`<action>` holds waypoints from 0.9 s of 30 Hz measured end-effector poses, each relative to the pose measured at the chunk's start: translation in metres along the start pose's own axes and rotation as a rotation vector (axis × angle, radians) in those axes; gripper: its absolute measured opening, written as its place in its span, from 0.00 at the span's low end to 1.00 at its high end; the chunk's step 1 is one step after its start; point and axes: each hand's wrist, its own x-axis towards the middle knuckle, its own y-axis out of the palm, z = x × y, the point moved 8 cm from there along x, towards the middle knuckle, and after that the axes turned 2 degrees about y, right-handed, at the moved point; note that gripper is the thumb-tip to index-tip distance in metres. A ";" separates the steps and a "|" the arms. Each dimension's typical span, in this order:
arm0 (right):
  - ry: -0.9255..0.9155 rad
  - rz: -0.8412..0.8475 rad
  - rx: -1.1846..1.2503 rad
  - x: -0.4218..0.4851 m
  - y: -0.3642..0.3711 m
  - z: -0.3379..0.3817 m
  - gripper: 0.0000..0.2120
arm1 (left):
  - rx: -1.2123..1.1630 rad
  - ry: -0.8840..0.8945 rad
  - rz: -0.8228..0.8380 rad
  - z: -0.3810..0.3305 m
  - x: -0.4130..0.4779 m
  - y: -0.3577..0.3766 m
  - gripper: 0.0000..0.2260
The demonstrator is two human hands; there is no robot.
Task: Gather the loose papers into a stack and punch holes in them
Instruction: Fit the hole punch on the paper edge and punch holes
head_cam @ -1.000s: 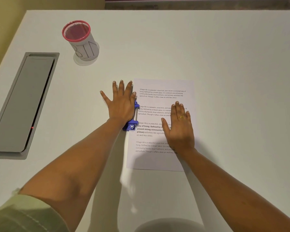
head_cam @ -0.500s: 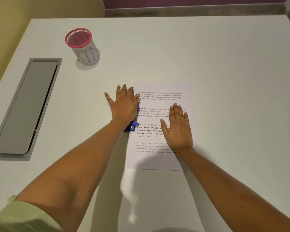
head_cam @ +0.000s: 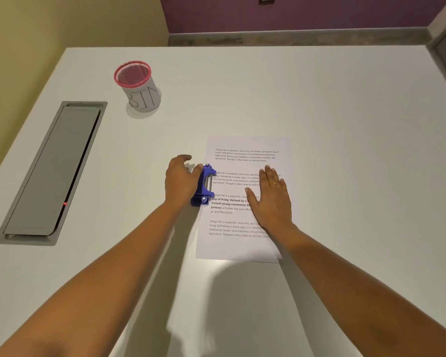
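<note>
A stack of printed white papers (head_cam: 245,145) lies flat in the middle of the white table (head_cam: 345,124). A blue hole punch (head_cam: 205,185) sits on the stack's left edge, its metal rods showing. My left hand (head_cam: 180,180) lies against the punch's left side with the thumb touching its far end; the fingers curl loosely over the table, not round the punch. My right hand (head_cam: 272,199), with a ring on it, presses flat on the papers with straight fingers.
A white mesh cup with a pink rim (head_cam: 138,86) stands at the back left. A grey cable hatch (head_cam: 53,173) is set into the table along the left side. The table's far edge meets a purple wall.
My left hand has come off the top of the hole punch and curled beside it, so the punch now shows. The right hand stays flat on the papers. The head camera tilted up.
</note>
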 end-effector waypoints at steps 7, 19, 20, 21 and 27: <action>0.231 -0.154 0.365 -0.011 -0.040 -0.023 0.23 | 0.039 -0.066 0.011 0.007 -0.018 -0.008 0.13; 0.344 0.041 0.209 -0.030 -0.049 -0.048 0.26 | -0.009 -0.232 0.056 0.015 -0.030 -0.010 0.13; 0.353 0.049 0.213 -0.029 -0.049 -0.047 0.26 | -0.028 -0.240 0.059 0.015 -0.030 -0.010 0.13; 0.366 0.052 0.224 -0.027 -0.050 -0.047 0.25 | -0.041 -0.245 0.060 0.015 -0.030 -0.009 0.13; 0.586 0.036 0.554 -0.018 -0.050 -0.059 0.07 | -0.109 -0.299 0.051 0.016 -0.032 -0.009 0.11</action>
